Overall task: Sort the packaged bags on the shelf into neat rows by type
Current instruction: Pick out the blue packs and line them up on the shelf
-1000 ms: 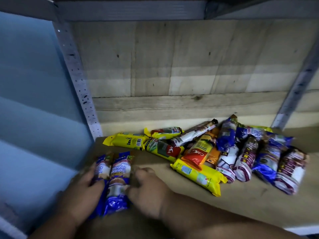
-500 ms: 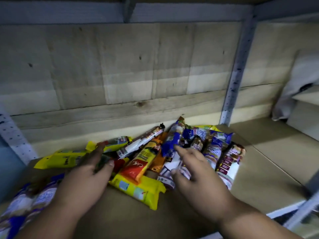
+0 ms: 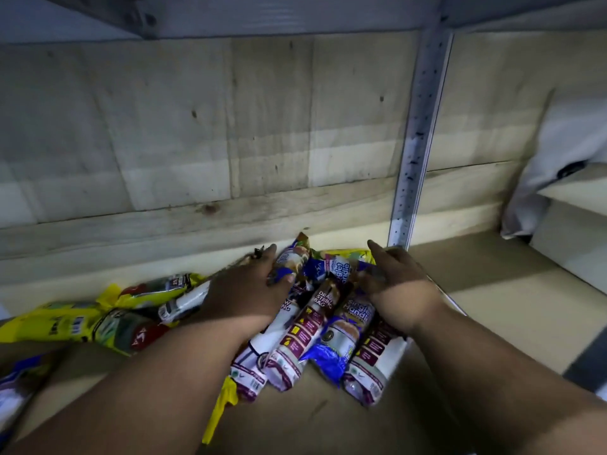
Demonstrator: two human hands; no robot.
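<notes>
A mixed pile of packaged bags lies on the wooden shelf (image 3: 328, 418). Maroon-and-white "Draw String Bag" packs (image 3: 305, 336) lie side by side with a blue "Single Handle" pack (image 3: 345, 336) between them. More blue packs (image 3: 338, 270) are heaped behind. Yellow packs (image 3: 49, 323) and a yellow-and-red pack (image 3: 131, 330) spread to the left. Two blue packs (image 3: 13, 389) lie apart at the far left edge. My left hand (image 3: 249, 290) rests flat on the pile's middle, thumb touching a blue pack. My right hand (image 3: 394, 280) lies on the pile's right side, fingers spread.
A wooden plank wall (image 3: 197, 142) closes the back. A perforated metal upright (image 3: 414, 152) stands just behind the pile's right end. Right of it the shelf board (image 3: 492, 290) continues, with a white cloth-like bundle (image 3: 558, 152) and a lower board at the far right.
My hands left the two blue packs at the left and moved right over the mixed pile, then farther back into it. The view swung right with them.
</notes>
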